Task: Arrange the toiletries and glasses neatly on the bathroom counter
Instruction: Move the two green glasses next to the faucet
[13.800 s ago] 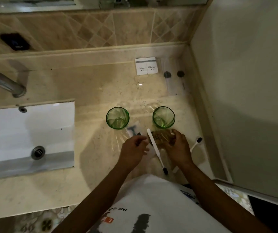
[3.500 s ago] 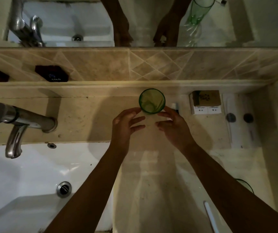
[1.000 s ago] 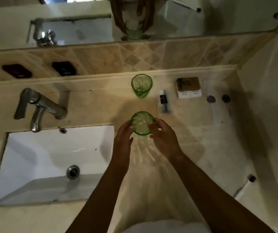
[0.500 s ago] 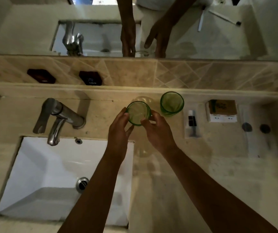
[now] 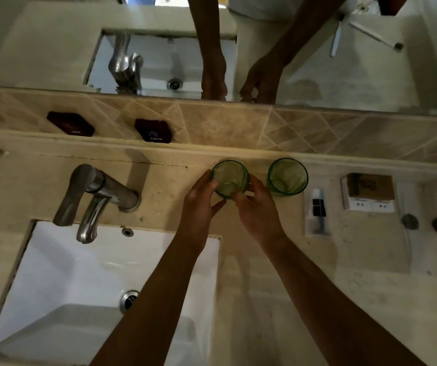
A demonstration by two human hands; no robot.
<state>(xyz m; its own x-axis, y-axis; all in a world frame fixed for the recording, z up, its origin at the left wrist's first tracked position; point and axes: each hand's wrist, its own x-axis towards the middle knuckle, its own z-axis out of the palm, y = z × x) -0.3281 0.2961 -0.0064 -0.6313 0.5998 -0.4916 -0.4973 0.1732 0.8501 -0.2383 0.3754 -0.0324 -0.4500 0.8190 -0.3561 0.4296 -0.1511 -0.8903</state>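
1. 2 green glasses stand upright, mouths up, near the back edge of the worktop. The left glass and the right glass sit side by side with a small gap between them. Both look to hold nothing.
2. The left hand and the right hand both wrap the left glass, each grip closed around its wall from its own side, with fingertips near the rim.
3. Right of the glasses lie a small tube in a clear wrapper, its long axis running front to back, then a brown soap box on white sachets, then a clear packet with 2 dark round caps.
4. Compared with 0.5 s ago, the held glass sits further back, now about level with the right glass and closer to the back ledge. The tube, box and packet keep their places.
5. A white sink and a steel tap are on the left.
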